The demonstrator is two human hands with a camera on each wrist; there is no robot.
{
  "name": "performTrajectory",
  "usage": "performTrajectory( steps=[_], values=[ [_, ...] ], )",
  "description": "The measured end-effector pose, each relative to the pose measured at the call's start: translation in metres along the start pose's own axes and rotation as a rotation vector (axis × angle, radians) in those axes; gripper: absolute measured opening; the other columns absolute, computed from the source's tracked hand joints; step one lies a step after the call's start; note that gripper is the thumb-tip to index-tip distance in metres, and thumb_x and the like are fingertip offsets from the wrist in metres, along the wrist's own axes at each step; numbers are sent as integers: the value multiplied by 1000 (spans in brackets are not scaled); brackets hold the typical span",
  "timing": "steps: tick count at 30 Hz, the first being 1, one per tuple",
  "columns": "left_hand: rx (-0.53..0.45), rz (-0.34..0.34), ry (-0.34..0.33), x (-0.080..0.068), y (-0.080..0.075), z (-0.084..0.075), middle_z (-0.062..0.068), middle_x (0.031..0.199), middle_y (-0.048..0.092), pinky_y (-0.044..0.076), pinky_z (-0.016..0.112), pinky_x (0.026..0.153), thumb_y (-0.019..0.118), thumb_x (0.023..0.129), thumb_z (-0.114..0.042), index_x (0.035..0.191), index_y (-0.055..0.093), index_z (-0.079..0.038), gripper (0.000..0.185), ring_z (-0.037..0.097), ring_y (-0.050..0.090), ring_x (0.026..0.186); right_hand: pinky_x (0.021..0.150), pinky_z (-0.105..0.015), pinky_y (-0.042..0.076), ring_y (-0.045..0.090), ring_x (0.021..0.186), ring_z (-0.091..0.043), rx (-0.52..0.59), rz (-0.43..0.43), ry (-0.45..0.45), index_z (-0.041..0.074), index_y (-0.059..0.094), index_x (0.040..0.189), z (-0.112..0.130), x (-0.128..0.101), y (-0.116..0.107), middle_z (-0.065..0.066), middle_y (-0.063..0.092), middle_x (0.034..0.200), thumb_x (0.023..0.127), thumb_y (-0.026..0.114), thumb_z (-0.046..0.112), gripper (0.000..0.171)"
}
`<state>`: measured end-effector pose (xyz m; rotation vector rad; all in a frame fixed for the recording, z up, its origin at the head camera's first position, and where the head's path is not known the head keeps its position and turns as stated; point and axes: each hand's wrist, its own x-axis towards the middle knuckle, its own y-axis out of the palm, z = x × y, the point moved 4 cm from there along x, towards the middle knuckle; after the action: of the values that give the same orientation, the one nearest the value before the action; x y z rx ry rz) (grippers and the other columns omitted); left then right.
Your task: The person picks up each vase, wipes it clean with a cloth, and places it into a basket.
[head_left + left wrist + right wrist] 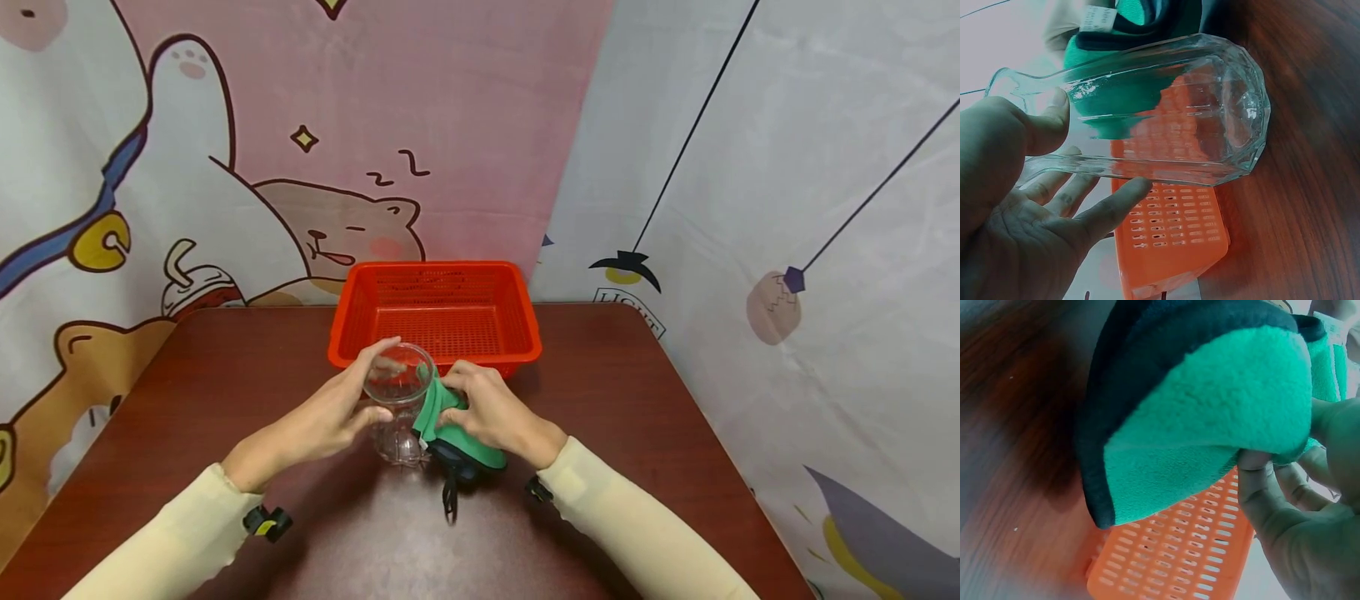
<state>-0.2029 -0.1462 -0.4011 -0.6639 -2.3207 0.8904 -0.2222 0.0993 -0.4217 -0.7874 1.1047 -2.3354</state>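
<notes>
My left hand [330, 417] gripped the glass tumbler [399, 398] above the counter [615, 400]; my right hand [491, 410] pinched the green cloth [450, 433] against its rim, mid-wipe. Next, I judged, pushing cloth inside.

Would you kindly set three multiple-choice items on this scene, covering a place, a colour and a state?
1. Where is the basket?
A. beyond the hands on the table
B. on the floor
C. on a shelf
2. What colour is the cloth?
A. yellow
B. green with a dark edge
C. white
3. How is the glass jar held?
A. lying free
B. inside the basket
C. gripped by the left hand

A: it sits on the table behind both hands.
B: the right hand pinches it.
C: fingers curl round it.
</notes>
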Motion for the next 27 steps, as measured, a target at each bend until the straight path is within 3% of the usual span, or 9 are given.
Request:
performTrajectory(
  steps=[18,27],
  values=[
    [-13,5,-9,0,0,-1,24,155,68,68,59,106,89,96,5,180,22,-9,108,47,73,140,85,-23,62,71,96,-14,-79,155,18,13,87,112,-16,-9,21,-4,75,107,92,100,24,26],
    [-21,9,-7,0,0,1,23,157,67,70,56,103,88,97,6,180,22,-11,108,48,73,141,79,-21,55,64,89,-10,-151,202,-1,15,84,102,-24,-12,31,-3,73,101,93,100,28,23]
  ],
)
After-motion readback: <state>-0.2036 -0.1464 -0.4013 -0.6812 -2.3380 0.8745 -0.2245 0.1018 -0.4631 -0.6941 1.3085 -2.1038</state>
